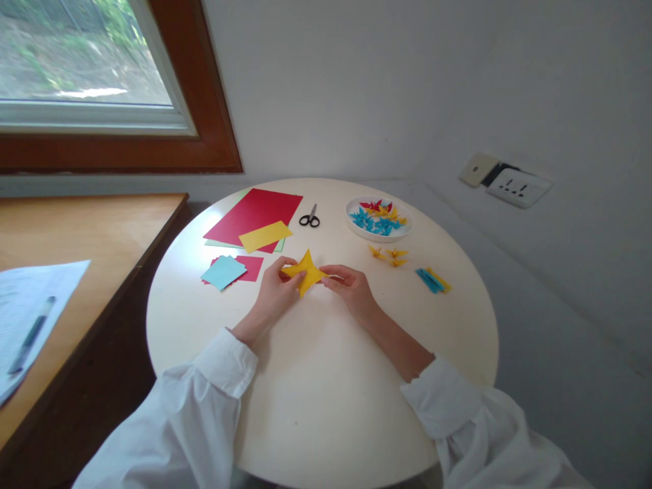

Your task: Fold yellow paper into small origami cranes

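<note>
Between my hands is a piece of yellow folded paper, shaped like a four-pointed star, above the middle of the round table. My left hand is closed on its left side, thumb on the paper's face. At its right point, my right hand pinches the tip between thumb and fingers. Small yellow folded paper cranes lie to the right of my right hand. Left of my left hand is a stack of light blue paper squares over red paper squares.
A white dish holds red, yellow and blue folded paper figures. Black-handled scissors lie at the back, beside red paper sheets and a yellow paper strip. Blue and yellow folded strips lie right. A wooden desk stands left.
</note>
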### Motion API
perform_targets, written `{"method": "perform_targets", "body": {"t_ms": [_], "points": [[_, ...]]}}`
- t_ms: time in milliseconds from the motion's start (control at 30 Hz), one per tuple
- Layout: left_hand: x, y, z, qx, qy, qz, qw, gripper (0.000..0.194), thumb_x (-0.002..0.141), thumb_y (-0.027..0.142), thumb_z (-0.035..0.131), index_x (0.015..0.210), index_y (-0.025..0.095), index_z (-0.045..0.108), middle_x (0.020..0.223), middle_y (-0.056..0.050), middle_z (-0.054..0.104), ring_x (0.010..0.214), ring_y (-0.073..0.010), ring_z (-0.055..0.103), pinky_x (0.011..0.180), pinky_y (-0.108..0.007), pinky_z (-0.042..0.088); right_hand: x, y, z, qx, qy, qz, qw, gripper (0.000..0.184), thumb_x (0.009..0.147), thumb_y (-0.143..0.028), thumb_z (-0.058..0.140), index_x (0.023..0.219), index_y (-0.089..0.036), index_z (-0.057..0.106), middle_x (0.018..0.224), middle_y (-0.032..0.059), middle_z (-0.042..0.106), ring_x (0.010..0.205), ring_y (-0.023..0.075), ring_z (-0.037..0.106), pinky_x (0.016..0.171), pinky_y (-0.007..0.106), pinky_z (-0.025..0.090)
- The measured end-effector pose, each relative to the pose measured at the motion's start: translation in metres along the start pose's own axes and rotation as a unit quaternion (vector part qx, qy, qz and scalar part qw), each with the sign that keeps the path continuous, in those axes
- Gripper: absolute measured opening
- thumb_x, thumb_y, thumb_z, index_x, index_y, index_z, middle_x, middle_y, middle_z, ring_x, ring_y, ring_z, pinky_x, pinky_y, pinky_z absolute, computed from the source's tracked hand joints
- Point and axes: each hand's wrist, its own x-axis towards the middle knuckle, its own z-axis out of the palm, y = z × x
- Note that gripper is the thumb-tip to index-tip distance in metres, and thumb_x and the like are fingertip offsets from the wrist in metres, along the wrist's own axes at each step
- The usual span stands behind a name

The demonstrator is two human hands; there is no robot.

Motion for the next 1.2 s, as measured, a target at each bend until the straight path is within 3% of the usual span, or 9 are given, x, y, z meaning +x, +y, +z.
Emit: {"method": "perform_targets", "body": {"t_ms": [267,467,700,1033,1200], "points": [[0.001,-0.004,0.0,-0.057,-0.069,-0.018,0.996,0.035,0.076,0.042,0.058,0.102,0.02,0.05,0.069,-0.002,0.064,0.055,-0.0143,0.062,0.045,-0.022,0.044,0.002,0.003,-0.001,-0.016,0.017,0.002,1.0,0.025,0.056,-0.027,0.075,0.079,-0.019,0.071,0.08,0.0027,0.072,0.074,0.0178,0.067,0.076,0.035,0.052],[0.0,0.003,-0.003,-0.08,-0.067,0.006,0.995,0.034,0.08,0.042,0.054,0.105,0.02,0.051,0.075,-0.002,0.064,0.066,-0.0143,0.064,0.063,-0.03,0.053,0.004,0.004,-0.003,-0.028,0.053,-0.012,0.998,0.019,0.058,-0.027,0.072,0.076,-0.019,0.07,0.073,0.0018,0.071,0.069,0.0162,0.065,0.073,0.034,0.051],[0.001,0.01,-0.008,-0.084,-0.067,0.05,0.993,0.026,0.069,0.035,0.067,0.085,0.015,0.06,0.083,-0.005,0.064,0.073,-0.0166,0.064,0.068,-0.031,0.053,0.006,0.006,-0.006,-0.043,0.071,-0.01,0.997,0.018,0.06,-0.027,0.069,0.076,-0.019,0.07,0.068,0.0012,0.07,0.066,0.0158,0.064,0.069,0.033,0.05],[0.003,0.004,-0.009,0.025,-0.086,0.064,0.994,0.019,0.071,0.035,0.064,0.071,0.016,0.065,0.062,-0.001,0.062,0.055,-0.012,0.054,0.051,-0.024,0.04,0.004,0.002,-0.005,-0.022,0.046,0.001,0.999,0.02,0.058,-0.029,0.072,0.075,-0.019,0.07,0.069,0.0006,0.07,0.065,0.0141,0.062,0.068,0.031,0.049],[0.006,-0.003,-0.006,0.032,-0.059,0.122,0.99,0.012,0.068,0.028,0.067,0.063,0.017,0.066,0.067,-0.002,0.06,0.061,-0.0131,0.055,0.056,-0.026,0.043,0.003,0.003,-0.005,-0.066,0.028,-0.05,0.996,0.013,0.062,-0.029,0.07,0.073,-0.02,0.071,0.076,0.002,0.068,0.075,0.0158,0.061,0.069,0.03,0.049]]}}
